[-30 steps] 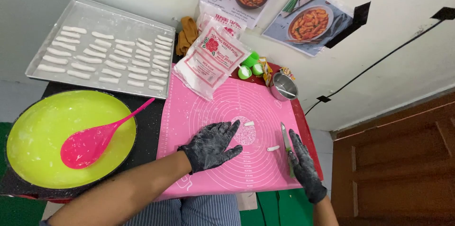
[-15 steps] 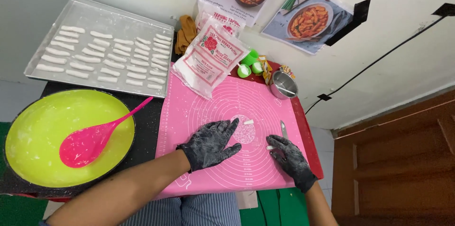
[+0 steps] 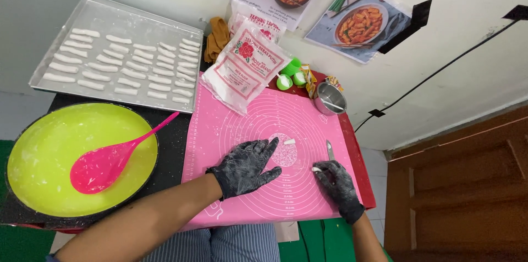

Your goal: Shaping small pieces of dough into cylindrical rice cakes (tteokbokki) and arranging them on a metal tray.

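One pink silicone mat (image 3: 258, 130) carries two loose white dough pieces (image 3: 289, 141) and one knife (image 3: 329, 149), with two black-gloved hands (image 3: 246, 167) on it. One metal tray (image 3: 66, 17) holds roughly thirty-odd dough sticks (image 3: 88, 68). There are also one green bowl (image 3: 49, 135), one pink spoon (image 3: 104, 163), two flour bags (image 3: 245, 67), one steel cup (image 3: 330, 98) and two recipe sheets (image 3: 363, 25).

Bare mat (image 3: 258, 124) between hands and bags (image 3: 245, 67)

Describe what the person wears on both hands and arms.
Both the left hand and the right hand wear black gloves, dusted and smeared with white flour, each ending at the wrist. The forearms are bare: no sleeves, watch or jewellery show.
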